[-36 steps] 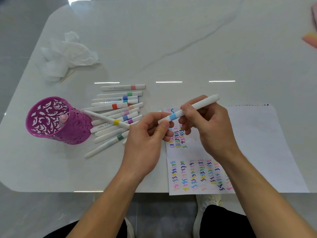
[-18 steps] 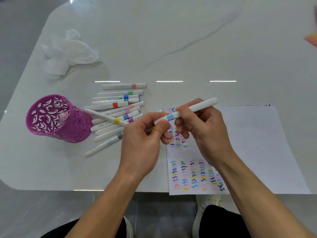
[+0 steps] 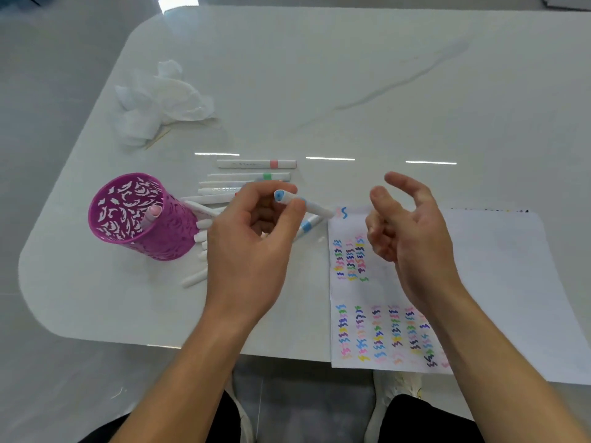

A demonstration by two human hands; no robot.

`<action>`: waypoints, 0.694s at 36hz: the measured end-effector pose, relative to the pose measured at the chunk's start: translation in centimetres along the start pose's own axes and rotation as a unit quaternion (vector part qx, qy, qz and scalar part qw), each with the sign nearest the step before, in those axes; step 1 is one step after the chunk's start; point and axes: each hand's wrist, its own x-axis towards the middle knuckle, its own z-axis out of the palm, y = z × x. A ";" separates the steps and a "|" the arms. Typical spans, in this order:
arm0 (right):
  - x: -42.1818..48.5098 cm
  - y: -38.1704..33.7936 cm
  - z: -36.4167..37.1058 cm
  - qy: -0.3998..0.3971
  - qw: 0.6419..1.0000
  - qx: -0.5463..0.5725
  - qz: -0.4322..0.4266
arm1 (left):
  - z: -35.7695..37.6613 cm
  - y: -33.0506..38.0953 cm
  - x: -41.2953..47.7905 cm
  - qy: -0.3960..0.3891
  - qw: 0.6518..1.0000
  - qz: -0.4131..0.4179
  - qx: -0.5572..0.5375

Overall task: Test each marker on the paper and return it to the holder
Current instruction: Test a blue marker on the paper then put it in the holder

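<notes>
My left hand [image 3: 252, 247] pinches a white marker [image 3: 315, 208] between thumb and fingertips; its blue end faces up and its other end points at the paper's top left corner. My right hand [image 3: 406, 231] hovers over the white paper [image 3: 492, 282], fingers loosely spread, holding nothing. The paper carries rows of coloured squiggles on its left part. The purple cut-out holder [image 3: 160, 238] stands left of my left hand with one pink-capped marker [image 3: 153, 214] inside. Several white markers [image 3: 256, 164] with coloured bands lie between the holder and the paper, partly hidden by my left hand.
A crumpled white tissue [image 3: 160, 100] with a thin wooden stick lies at the back left of the white table [image 3: 383, 75]. The table's rounded front edge runs just under my forearms. My knees and shoes show below it.
My right hand has let go of the blue marker and drawn off to the right. My left hand now holds the marker alone and has turned its blue end upward.
</notes>
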 end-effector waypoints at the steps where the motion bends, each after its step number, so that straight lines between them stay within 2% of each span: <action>1: 0.1 0.0 -0.1 0.011 1.000 -0.011 -0.003 | -0.2 0.2 0.1 0.007 0.999 0.022 0.023; 5: 0.0 0.4 0.0 0.035 0.998 -0.055 -0.016 | -1.1 1.5 0.0 0.038 0.984 0.112 0.133; 7: -0.3 0.7 0.1 0.039 0.996 -0.072 -0.018 | -1.9 1.7 -0.3 0.055 0.976 0.131 0.168; 11: -0.5 1.0 -0.1 0.049 0.991 -0.120 -0.030 | -3.7 2.0 -0.2 0.094 0.968 0.149 0.177; 17: -0.6 1.1 0.2 0.054 0.988 -0.138 -0.032 | -6.2 2.5 0.1 0.144 0.944 0.223 0.195; 25: -1.1 1.0 1.3 0.026 0.986 -0.157 -0.042 | -7.3 2.2 0.1 0.189 0.919 0.215 0.271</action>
